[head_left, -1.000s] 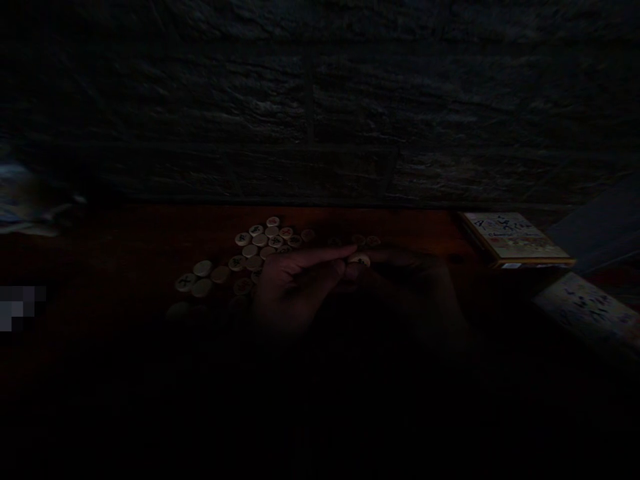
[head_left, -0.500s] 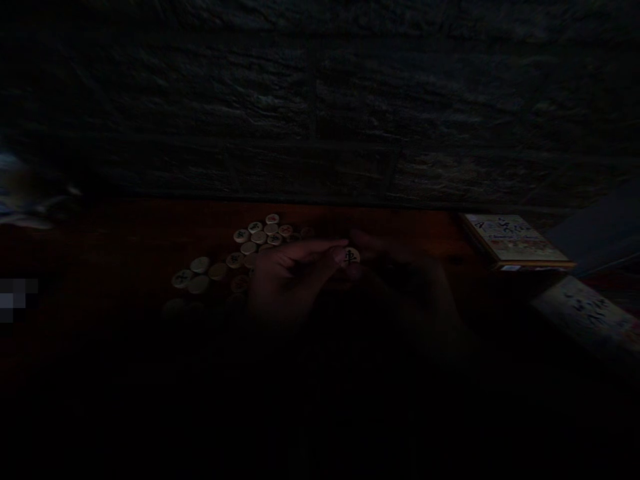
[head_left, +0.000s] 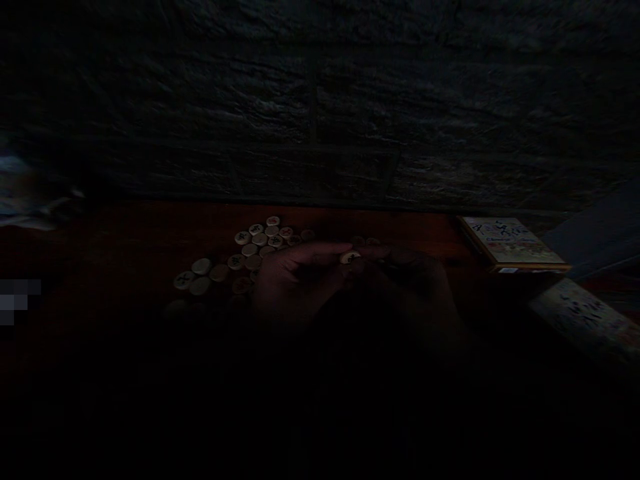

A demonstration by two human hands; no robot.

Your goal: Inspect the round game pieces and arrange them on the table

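Observation:
Between my two hands is a round xiangqi piece (head_left: pixel 351 257) with a dark character on its face, tilted away from me. My left hand (head_left: pixel 295 277) pinches it from the left with thumb and forefinger. From the other side my right hand (head_left: pixel 413 277) closes its fingertips on the same piece; its lower part is lost in shadow. Several more xiangqi pieces (head_left: pixel 251 250) lie loosely grouped beside and behind my left hand, some showing dark or red characters, others blank side up. Two dim pieces (head_left: pixel 365 241) sit just behind my right hand.
The dark reddish wooden table (head_left: pixel 150 233) ends at a rough stone-block wall (head_left: pixel 300 120). At the right lies a wooden box (head_left: pixel 517 241) with writing on its lid, and a similar printed panel (head_left: pixel 585 313) nearer me. An unclear pale object (head_left: pixel 25 193) stands at the far left.
My right fingers have come in from the right onto the piece. Its face has tipped, so its character shows less fully. My left hand has barely shifted.

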